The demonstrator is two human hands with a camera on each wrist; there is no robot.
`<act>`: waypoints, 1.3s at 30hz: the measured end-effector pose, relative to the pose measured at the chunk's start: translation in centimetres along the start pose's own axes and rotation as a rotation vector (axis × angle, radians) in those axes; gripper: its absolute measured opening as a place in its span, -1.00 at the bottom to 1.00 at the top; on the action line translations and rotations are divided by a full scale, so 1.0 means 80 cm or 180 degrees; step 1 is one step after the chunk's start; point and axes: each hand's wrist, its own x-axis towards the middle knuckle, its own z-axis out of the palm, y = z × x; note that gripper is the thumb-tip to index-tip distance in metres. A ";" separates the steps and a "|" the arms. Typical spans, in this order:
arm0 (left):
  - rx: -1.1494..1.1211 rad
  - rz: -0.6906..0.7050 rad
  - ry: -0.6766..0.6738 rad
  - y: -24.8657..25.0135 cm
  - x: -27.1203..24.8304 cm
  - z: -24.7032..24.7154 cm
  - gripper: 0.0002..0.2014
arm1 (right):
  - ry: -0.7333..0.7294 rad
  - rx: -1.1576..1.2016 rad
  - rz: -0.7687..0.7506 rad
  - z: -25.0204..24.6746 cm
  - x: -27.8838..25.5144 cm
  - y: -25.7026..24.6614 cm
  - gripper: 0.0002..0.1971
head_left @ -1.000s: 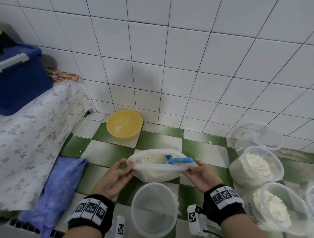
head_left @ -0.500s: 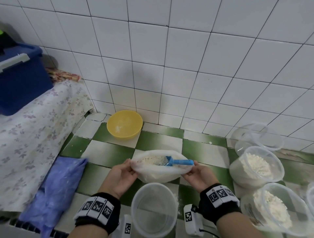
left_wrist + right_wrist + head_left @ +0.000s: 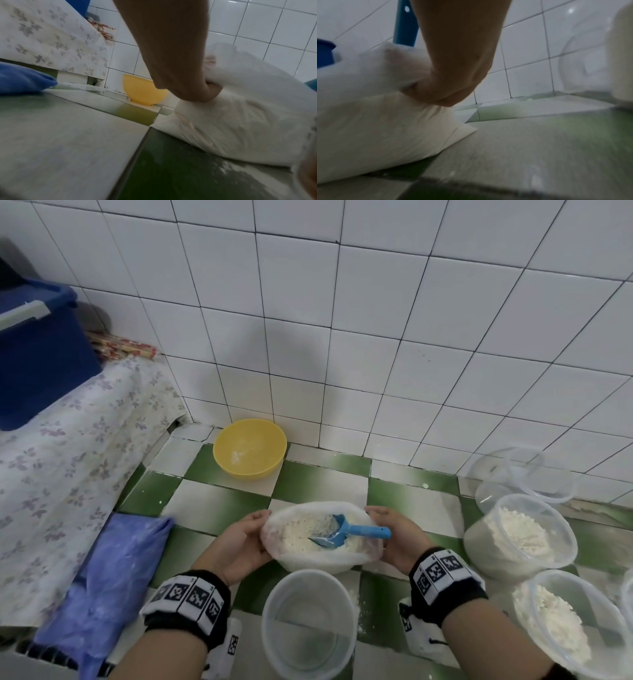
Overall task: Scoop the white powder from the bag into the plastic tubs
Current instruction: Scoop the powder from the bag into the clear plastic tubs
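Note:
A clear plastic bag of white powder (image 3: 318,558) sits on the green and white tiled floor. My left hand (image 3: 239,539) grips the bag's left rim (image 3: 221,70), and my right hand (image 3: 399,534) grips its right rim (image 3: 376,65). The mouth is held wide. A blue scoop (image 3: 339,530) lies in the powder with its handle (image 3: 405,23) pointing right, held by neither hand. An empty plastic tub (image 3: 308,623) stands just in front of the bag. Two tubs with powder (image 3: 520,537) (image 3: 565,621) stand at the right.
A yellow bowl (image 3: 250,448) sits by the tiled wall behind the bag. An empty clear tub (image 3: 524,474) stands at the back right. A blue plastic bag (image 3: 109,580) lies at the left beside a flowered cloth (image 3: 61,460) with a blue bin (image 3: 37,350) on it.
Both hands have pulled the bag's rim down and apart, so the mouth is rounder and wider. The bag has come slightly nearer the empty tub. The scoop still lies inside.

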 end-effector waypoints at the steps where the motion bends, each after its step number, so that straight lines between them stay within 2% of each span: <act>1: -0.0004 0.0005 0.0007 0.002 0.002 0.005 -0.91 | 0.0011 -0.0177 -0.0097 0.000 0.002 -0.005 -0.73; 3: -0.0040 0.0054 0.0094 0.006 0.004 0.013 -0.91 | -0.0070 -0.0235 -0.0288 0.000 0.008 -0.012 -0.67; 6: -0.0085 0.0099 0.0313 0.008 0.008 0.011 -0.81 | -0.0063 -0.0078 -0.0507 0.002 0.012 -0.013 -0.59; 11: 0.0529 0.0275 0.0400 0.007 0.006 0.011 -0.88 | 0.0212 -0.0121 -0.0714 0.009 0.010 -0.005 -0.68; 13: 0.0921 0.0369 0.0408 0.004 0.001 0.008 -0.79 | 0.0375 -0.0311 -0.0869 0.010 0.007 -0.004 -0.73; 16: 0.1301 0.0506 0.0378 -0.005 -0.007 0.004 -0.69 | 0.0775 -0.0944 -0.1264 0.015 -0.007 -0.005 -0.77; 19: 0.1534 0.0692 0.0342 -0.011 -0.018 0.006 -0.69 | 0.1080 -0.1535 -0.1734 0.020 -0.027 -0.002 -0.59; 22: 0.1710 0.0846 0.0284 -0.015 -0.026 0.007 -0.66 | 0.1078 -0.2050 -0.1884 0.024 -0.048 0.001 -0.49; 25: 0.1823 0.0830 0.0224 -0.019 -0.030 0.004 -0.60 | 0.0946 -0.3172 -0.1787 0.032 -0.059 0.004 -0.60; 27: 0.1808 0.0798 0.0186 -0.022 -0.032 0.005 -0.58 | 0.1047 -0.3750 -0.1764 0.042 -0.062 0.005 -0.63; 30: 0.1847 0.0852 0.0088 -0.027 -0.036 0.010 -0.61 | 0.1139 -0.4301 -0.1663 0.062 -0.063 0.005 -0.62; 33: 0.1994 0.0833 -0.0025 -0.032 -0.035 0.014 -0.64 | 0.1079 -0.4762 -0.1570 0.076 -0.067 0.003 -0.71; 39: 0.2081 0.0743 -0.0127 -0.036 -0.036 0.017 -0.61 | 0.1262 -0.5206 -0.2485 0.063 -0.093 -0.021 -0.79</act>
